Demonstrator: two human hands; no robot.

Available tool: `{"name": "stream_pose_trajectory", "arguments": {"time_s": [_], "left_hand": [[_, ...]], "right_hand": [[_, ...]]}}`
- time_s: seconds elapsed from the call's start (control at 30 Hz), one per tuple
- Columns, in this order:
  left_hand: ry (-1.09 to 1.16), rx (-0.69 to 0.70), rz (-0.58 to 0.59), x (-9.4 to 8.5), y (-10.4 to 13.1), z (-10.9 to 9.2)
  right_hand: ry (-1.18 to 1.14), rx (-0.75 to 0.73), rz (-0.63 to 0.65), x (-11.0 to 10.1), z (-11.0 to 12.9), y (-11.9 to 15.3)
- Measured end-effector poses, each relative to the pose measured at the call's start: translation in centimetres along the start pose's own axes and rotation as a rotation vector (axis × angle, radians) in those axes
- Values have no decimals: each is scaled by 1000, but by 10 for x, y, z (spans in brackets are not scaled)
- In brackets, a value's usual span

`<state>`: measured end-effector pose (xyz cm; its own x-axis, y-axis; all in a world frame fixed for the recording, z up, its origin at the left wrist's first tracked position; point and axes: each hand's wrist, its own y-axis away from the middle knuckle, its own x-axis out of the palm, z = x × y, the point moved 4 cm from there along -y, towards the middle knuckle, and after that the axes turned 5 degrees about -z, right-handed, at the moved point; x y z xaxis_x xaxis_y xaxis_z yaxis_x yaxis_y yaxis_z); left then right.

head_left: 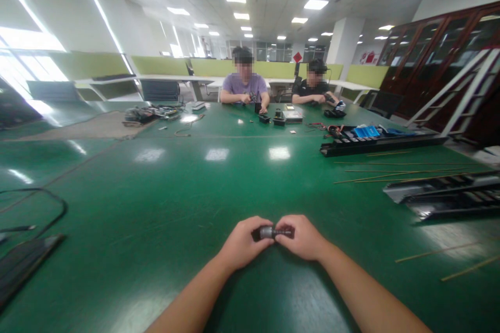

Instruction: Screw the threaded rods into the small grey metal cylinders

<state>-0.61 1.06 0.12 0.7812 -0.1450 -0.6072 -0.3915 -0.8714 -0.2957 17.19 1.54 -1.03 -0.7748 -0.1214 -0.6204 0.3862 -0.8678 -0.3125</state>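
Note:
Just above the green table [187, 192], near its front, both of my hands meet at a small metal cylinder with a thinner dark shaft [267, 232]. My left hand [245, 243] wraps its fingers and thumb round the thicker silver-grey end on the left. The shaft points right, into my right hand [303, 238], whose thumb and fingers pinch it. The part lies roughly level between the two hands. Its far left end is dark and partly covered by my left fingers, so its exact kind is unclear.
Black metal channels [449, 195] and thin rods [398, 173] lie on the right. Behind them sits a long black tray [339, 150] of parts. A dark flat object [27, 265] and a cable [62, 208] are left. Two people [244, 83] work across the table.

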Motion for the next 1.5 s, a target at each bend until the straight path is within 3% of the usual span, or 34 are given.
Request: {"name": "stream_pose_trajectory", "arguments": {"time_s": [1.5], "left_hand": [[-19, -17, -14, -1, 0, 2]], "right_hand": [[40, 13, -21, -7, 1, 1]]}}
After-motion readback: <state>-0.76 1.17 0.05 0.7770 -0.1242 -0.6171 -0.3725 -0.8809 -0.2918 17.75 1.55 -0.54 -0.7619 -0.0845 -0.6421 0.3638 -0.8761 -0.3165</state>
